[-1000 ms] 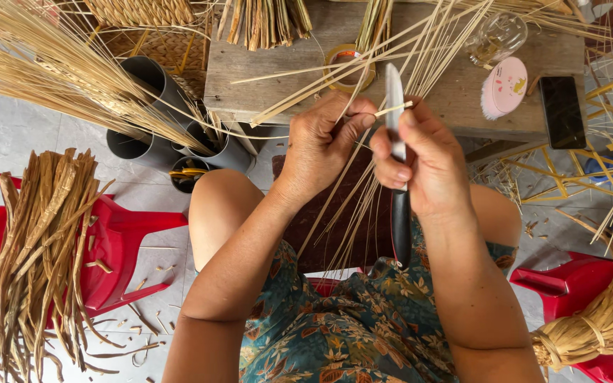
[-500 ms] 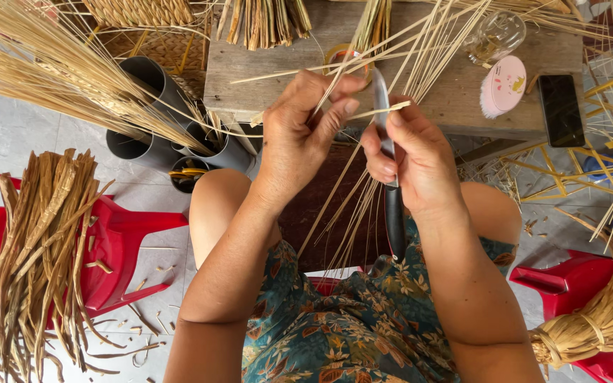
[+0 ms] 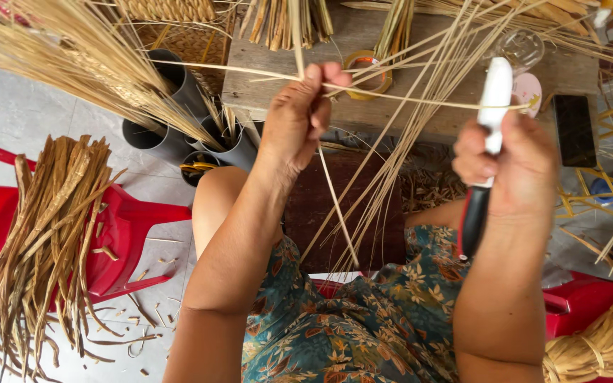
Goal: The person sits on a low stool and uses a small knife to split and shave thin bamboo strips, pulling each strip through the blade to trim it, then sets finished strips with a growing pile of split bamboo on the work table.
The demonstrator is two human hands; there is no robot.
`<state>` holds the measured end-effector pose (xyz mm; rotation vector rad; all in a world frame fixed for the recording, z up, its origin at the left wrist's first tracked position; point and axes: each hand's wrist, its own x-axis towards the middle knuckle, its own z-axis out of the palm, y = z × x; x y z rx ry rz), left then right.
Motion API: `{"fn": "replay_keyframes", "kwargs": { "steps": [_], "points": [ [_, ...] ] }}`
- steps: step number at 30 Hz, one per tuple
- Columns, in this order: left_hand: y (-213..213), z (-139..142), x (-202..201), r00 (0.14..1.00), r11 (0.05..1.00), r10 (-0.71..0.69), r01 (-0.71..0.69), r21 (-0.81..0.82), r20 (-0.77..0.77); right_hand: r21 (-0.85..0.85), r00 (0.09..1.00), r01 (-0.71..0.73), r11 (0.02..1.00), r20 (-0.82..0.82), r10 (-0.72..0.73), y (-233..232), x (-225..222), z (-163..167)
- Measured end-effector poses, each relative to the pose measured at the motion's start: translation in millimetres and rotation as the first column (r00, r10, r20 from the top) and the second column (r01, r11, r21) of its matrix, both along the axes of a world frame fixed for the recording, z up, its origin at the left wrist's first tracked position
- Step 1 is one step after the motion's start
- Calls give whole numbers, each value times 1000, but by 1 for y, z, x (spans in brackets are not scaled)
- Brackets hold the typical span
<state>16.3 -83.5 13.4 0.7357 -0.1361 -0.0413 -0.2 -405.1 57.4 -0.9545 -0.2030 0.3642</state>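
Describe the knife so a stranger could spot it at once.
Start at the wooden bench across the top of the view, then come down to the right hand in front of it. The knife stands upright in that fist: a white blade above, a black and red handle below, unlike the pale straw stalks fanned around it.
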Motion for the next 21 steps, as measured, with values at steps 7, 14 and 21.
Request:
{"fn": "replay_keyframes", "kwargs": {
  "steps": [7, 14, 21],
  "points": [
    [47, -21, 15, 863, 873, 487, -479, -89, 133, 162, 948, 294, 942, -178, -265, -117, 25, -28],
    [78, -14, 10, 699, 723, 691, -667, -180, 185, 219, 877, 462, 860, -255, -406, -207, 50, -69],
    [56, 0, -1, 742, 754, 616, -653, 75, 265, -253, 683, 723, 643, 123, -720, -210, 57, -71]
  ]
}}
